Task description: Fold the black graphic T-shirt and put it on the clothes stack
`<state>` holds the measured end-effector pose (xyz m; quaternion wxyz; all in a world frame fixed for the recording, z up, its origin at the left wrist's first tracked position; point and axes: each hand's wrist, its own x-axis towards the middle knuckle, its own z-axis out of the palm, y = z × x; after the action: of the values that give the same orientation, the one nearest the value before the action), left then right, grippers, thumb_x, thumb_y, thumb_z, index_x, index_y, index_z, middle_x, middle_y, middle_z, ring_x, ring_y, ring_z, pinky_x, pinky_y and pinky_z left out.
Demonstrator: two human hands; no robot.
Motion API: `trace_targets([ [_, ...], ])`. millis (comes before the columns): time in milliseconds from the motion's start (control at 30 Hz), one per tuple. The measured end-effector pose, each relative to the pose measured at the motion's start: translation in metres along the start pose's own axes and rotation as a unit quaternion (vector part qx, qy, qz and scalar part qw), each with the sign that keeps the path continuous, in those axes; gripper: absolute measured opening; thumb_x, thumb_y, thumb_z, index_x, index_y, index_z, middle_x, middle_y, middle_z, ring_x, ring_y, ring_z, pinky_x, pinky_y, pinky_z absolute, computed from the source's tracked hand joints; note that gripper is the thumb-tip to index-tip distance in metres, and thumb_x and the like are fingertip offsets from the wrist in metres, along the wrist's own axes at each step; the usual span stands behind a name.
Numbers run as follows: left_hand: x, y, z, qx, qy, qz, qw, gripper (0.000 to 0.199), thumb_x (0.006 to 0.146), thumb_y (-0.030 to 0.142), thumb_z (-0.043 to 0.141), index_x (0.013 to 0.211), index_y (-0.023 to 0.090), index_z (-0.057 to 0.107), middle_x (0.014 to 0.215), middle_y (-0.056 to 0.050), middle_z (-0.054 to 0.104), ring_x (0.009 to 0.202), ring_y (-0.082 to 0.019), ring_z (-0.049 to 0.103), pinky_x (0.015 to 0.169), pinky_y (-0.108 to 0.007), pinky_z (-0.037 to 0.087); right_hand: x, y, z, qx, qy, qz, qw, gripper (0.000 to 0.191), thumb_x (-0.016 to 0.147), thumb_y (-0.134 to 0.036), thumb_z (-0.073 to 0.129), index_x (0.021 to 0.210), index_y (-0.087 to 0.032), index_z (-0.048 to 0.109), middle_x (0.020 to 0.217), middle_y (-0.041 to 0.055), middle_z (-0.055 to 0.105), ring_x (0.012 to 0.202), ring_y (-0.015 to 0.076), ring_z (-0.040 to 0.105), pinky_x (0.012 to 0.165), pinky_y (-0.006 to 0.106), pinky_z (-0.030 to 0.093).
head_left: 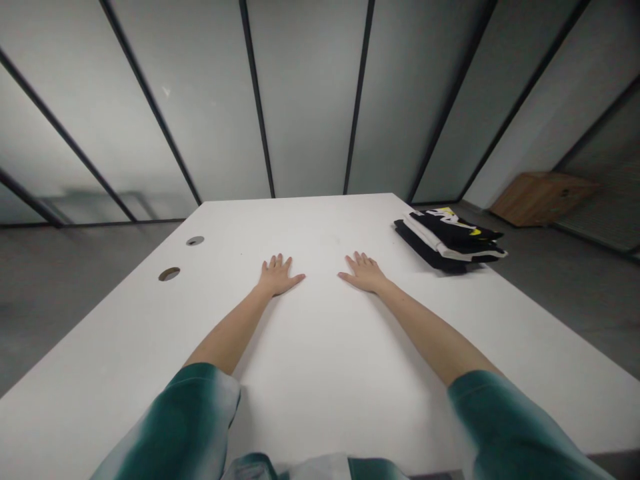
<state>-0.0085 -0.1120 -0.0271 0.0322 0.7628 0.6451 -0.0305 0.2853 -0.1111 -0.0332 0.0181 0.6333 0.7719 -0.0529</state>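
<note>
My left hand [277, 275] lies palm down on the white table [320, 347], fingers spread and thumb pointing inward. Across a gap to its right, my right hand [365, 272] rests flat in the same way, also with nothing in it. A stack of folded clothes [450, 239], black and white with yellow bits on top, sits near the table's right edge. My right hand is the closer one to this stack, but does not touch it.
Two round holes pierce the tabletop at left, one with a grey cable grommet [195, 241], the nearer an open hole [169, 274]. Frosted glass panels [305, 100] with dark frames rise behind the table. A wooden cabinet [543, 198] stands on the grey floor at right.
</note>
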Motion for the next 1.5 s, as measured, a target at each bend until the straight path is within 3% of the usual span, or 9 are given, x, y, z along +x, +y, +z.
trace_targets([
  [667, -0.003, 0.0, -0.003, -0.015, 0.017, 0.003, 1.0, 0.096, 0.084, 0.083, 0.023, 0.156, 0.02, 0.028, 0.164, -0.016, 0.019, 0.15, -0.036, 0.018, 0.119, -0.054, 0.017, 0.007, 0.002, 0.006, 0.005, 0.011, 0.005, 1.0, 0.094, 0.088, -0.08, 0.02, 0.158, -0.017, 0.025, 0.164, 0.0174, 0.017, 0.15, 0.0368, 0.015, 0.119, 0.051, 0.015],
  [1267, -0.002, 0.001, -0.004, -0.012, -0.014, -0.005, 1.0, 0.095, 0.085, 0.081, 0.02, 0.158, 0.019, 0.021, 0.165, -0.015, 0.013, 0.152, -0.035, 0.013, 0.12, -0.053, 0.015, -0.006, -0.007, -0.004, 0.005, -0.015, 0.023, 1.0, 0.091, 0.09, -0.076, 0.02, 0.158, -0.015, 0.022, 0.165, 0.0172, 0.014, 0.151, 0.035, 0.013, 0.12, 0.047, 0.012],
  [1500, -0.016, 0.0, -0.003, -0.017, -0.015, 0.012, 1.0, 0.101, 0.083, 0.083, 0.023, 0.158, 0.014, 0.021, 0.164, -0.018, 0.013, 0.151, -0.038, 0.012, 0.12, -0.053, 0.015, -0.019, -0.009, 0.003, 0.004, -0.009, 0.014, 1.0, 0.094, 0.089, -0.078, 0.019, 0.158, -0.014, 0.022, 0.164, 0.0186, 0.014, 0.151, 0.0359, 0.014, 0.12, 0.048, 0.012],
])
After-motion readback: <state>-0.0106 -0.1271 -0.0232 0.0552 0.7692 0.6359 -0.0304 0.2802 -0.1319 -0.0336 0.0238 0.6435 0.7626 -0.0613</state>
